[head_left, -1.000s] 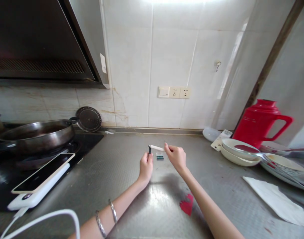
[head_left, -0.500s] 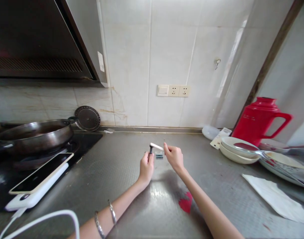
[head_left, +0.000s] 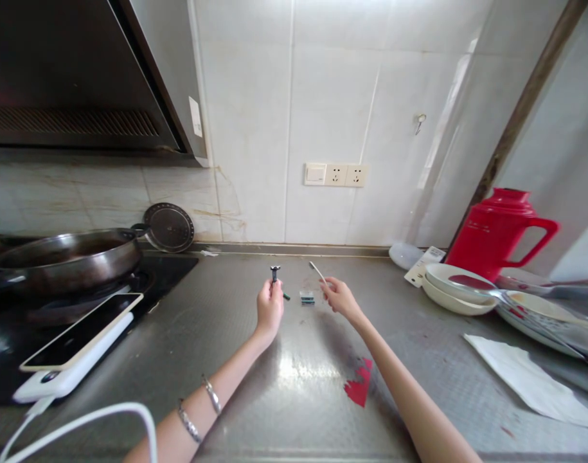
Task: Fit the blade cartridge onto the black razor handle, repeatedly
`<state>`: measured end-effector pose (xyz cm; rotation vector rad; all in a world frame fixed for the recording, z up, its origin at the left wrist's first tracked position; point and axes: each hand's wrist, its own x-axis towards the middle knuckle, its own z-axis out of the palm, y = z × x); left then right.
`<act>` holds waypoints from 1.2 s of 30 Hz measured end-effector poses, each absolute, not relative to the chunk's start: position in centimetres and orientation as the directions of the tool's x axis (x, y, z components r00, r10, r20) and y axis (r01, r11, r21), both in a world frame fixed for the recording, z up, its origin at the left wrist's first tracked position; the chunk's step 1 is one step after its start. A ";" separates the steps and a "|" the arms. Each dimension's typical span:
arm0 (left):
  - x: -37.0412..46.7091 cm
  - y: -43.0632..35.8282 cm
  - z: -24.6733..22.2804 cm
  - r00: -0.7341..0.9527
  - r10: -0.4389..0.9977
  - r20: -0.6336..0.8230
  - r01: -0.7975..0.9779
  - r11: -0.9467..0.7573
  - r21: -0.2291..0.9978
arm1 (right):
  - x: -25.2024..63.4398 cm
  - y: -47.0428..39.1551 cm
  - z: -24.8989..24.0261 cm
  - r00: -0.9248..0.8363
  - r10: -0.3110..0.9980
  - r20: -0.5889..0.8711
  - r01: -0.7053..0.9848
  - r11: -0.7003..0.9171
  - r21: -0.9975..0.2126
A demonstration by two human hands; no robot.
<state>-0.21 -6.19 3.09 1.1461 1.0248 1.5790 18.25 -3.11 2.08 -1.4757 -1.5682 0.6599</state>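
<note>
My left hand [head_left: 270, 310] is closed around the handle of a small dark razor [head_left: 274, 272], its T-shaped head pointing up. A dark green end of the handle shows to the right of the fingers. In my right hand [head_left: 340, 298], a slim white stick [head_left: 317, 272] is pinched between thumb and fingers, slanting up to the left. Its tip looks greyish, and its exact kind is too small to tell. Stick and razor are apart. Between the hands, on the steel counter [head_left: 236, 360], lies a small clear case [head_left: 307, 298] with dark strips.
A frying pan [head_left: 67, 260] sits on the stove at left, near a phone [head_left: 84, 328] on a white power bank. Stacked bowls [head_left: 460, 299], plates and a red thermos jug [head_left: 500, 235] stand at right. A white cloth [head_left: 529, 379] and red patch [head_left: 360, 384] are nearer.
The white stick has come away from the razor's head. My left hand has moved left with the razor, now facing head up; the stick now slants up to the left.
</note>
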 end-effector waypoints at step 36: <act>0.0 -6.0 2.6 -0.089 0.970 0.227 -0.263 -0.243 0.934 | 12.4 -4.7 1.5 0.010 0.993 0.118 0.983 0.011 -0.181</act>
